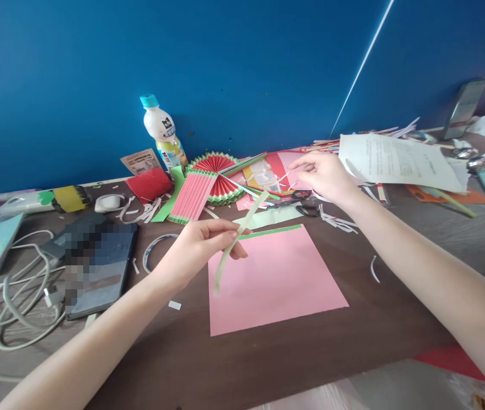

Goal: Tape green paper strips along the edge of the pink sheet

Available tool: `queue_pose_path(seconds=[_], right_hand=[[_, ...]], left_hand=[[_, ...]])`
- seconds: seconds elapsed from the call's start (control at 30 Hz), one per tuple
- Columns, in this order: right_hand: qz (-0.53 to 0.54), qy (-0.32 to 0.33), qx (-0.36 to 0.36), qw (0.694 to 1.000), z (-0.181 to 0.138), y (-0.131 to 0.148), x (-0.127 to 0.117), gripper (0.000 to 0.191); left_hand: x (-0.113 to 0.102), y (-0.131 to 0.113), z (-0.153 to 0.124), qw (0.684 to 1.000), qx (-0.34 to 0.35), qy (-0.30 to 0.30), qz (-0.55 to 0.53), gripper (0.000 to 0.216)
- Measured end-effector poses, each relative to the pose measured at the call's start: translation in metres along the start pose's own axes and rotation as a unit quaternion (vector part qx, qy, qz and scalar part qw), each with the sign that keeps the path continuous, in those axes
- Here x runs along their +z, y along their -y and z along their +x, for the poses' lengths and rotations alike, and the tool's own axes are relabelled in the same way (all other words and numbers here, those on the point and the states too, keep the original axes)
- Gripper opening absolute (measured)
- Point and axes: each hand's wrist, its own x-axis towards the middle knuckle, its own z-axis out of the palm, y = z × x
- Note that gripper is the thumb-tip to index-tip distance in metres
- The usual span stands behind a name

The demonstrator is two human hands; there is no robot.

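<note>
My left hand (202,242) is closed in a pinch on a pale green paper strip (242,236), which it holds tilted above the far left corner of a pink paper sheet (276,285) with a green far edge. My right hand (325,173) reaches further back over a heap of coloured paper strips (259,185), fingers partly curled and apart, with thin white slivers at the fingertips. Black-handled scissors (306,206) lie just below that hand. A folded pink accordion paper (193,196) and a watermelon-patterned paper fan (220,171) lie behind the left hand.
A drink bottle (163,134) stands at the blue wall. A phone (101,267), tape roll (157,250) and white cables (15,302) lie on the left. A printed sheet (396,162) and loose scraps lie at the right. Red paper (451,361) juts over the near edge.
</note>
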Motion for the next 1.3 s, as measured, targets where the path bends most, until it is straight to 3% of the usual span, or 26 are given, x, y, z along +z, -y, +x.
queue_pose_path(seconds=[0.17,0.27,0.33,0.43,0.5,0.57,0.7,0.93,1.1,1.3], right_hand=[[-0.029,-0.018,0.040,0.999,0.004,-0.004,-0.003,0.019],[0.112,0.080,0.068,0.988,0.000,0.004,-0.004,0.018],[0.224,0.217,0.088,0.946,-0.004,0.010,-0.002,0.020],[0.292,0.437,0.105,0.844,-0.012,0.018,0.003,0.030],[0.277,0.535,0.097,0.792,-0.018,0.024,0.006,0.029],[0.252,0.589,0.071,0.765,-0.025,0.032,0.009,0.026],[0.230,0.615,0.035,0.753,-0.034,0.047,0.011,0.024],[0.196,0.613,0.030,0.765,-0.041,0.055,0.014,0.024],[0.198,0.618,0.031,0.761,-0.044,0.053,0.017,0.024],[0.215,0.622,0.028,0.752,-0.044,0.051,0.018,0.016]], left_hand=[[0.000,-0.003,0.000,1.000,0.004,0.005,0.010,0.018],[-0.001,-0.005,0.000,0.999,0.009,0.009,0.043,0.020],[-0.001,-0.006,-0.001,0.997,0.015,0.019,0.076,0.021],[0.001,-0.007,-0.003,0.987,0.027,0.039,0.155,0.024],[0.004,-0.007,-0.006,0.973,0.046,0.041,0.220,0.023],[0.007,-0.007,-0.009,0.957,0.078,0.039,0.277,0.024],[0.011,-0.005,-0.013,0.911,0.169,0.046,0.374,0.029],[0.012,0.006,-0.012,0.792,0.325,0.014,0.517,0.029],[0.012,0.007,-0.012,0.731,0.377,-0.018,0.568,0.029],[0.013,0.004,-0.013,0.687,0.392,-0.030,0.610,0.029]])
